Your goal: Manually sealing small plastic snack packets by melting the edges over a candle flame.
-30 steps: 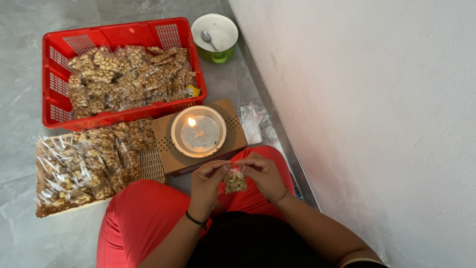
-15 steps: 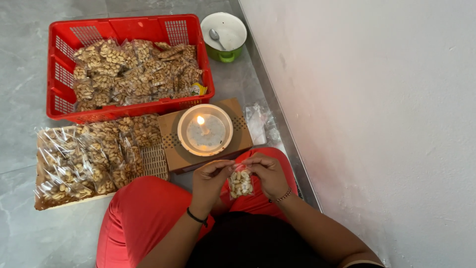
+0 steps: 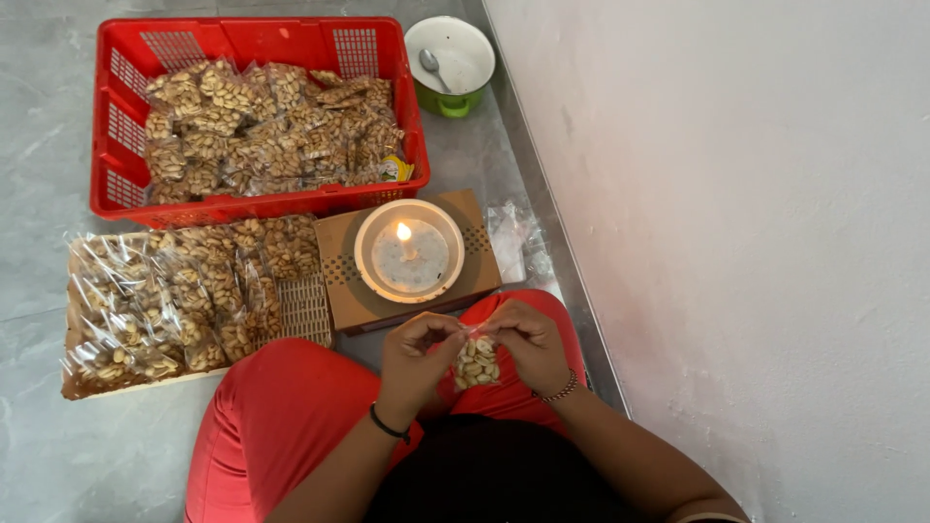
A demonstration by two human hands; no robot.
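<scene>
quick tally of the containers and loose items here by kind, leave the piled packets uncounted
red basket: 1
flat tray: 1
green bowl: 1
spoon: 1
lit candle dish: 1
cardboard box: 1
peanut packet held by left hand and right hand: 1
total: 7

We cannot see the small peanut bag's (image 3: 477,362) top edge behind our fingertips (image 3: 484,327); beside it, our knees leave the frame.
</scene>
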